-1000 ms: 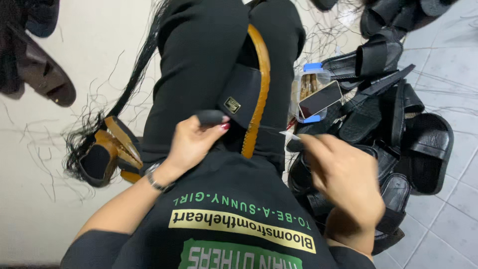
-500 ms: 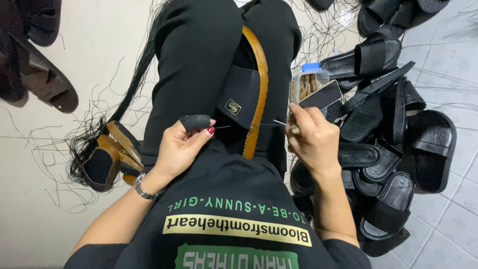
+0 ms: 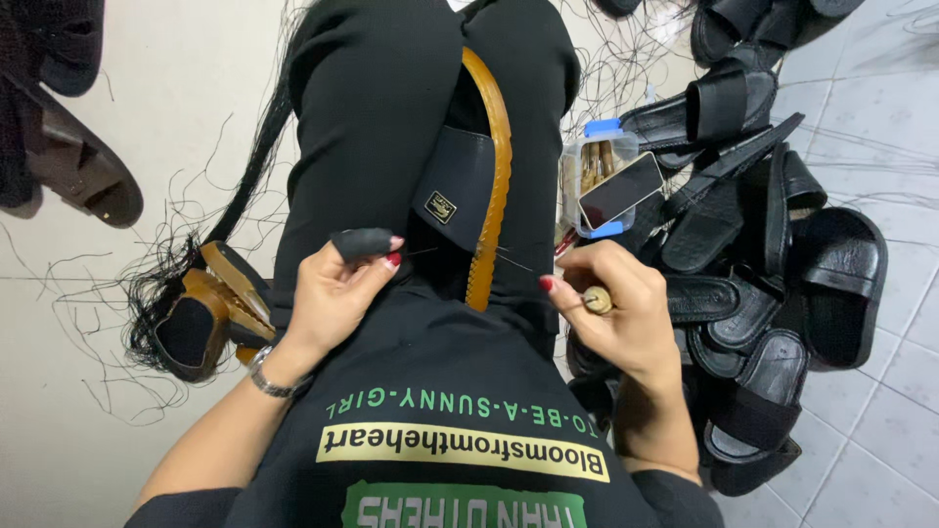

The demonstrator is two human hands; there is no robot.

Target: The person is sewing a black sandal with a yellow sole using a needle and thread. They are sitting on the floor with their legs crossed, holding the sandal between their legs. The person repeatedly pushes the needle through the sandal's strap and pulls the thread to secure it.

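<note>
Tan-soled black leather sandal (image 3: 469,186) braced on the lap mid-frame, left hand (image 3: 333,293) pinching thread, right hand (image 3: 621,313) gripping a wooden-handled awl (image 3: 594,298).

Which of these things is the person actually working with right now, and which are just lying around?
In use: brown-soled sandal on the lap; wooden-handled tool in the right hand; left hand with a black finger guard.

Lying about: pile of black sandals; phone on a plastic box; brown sandals on the floor.
</note>
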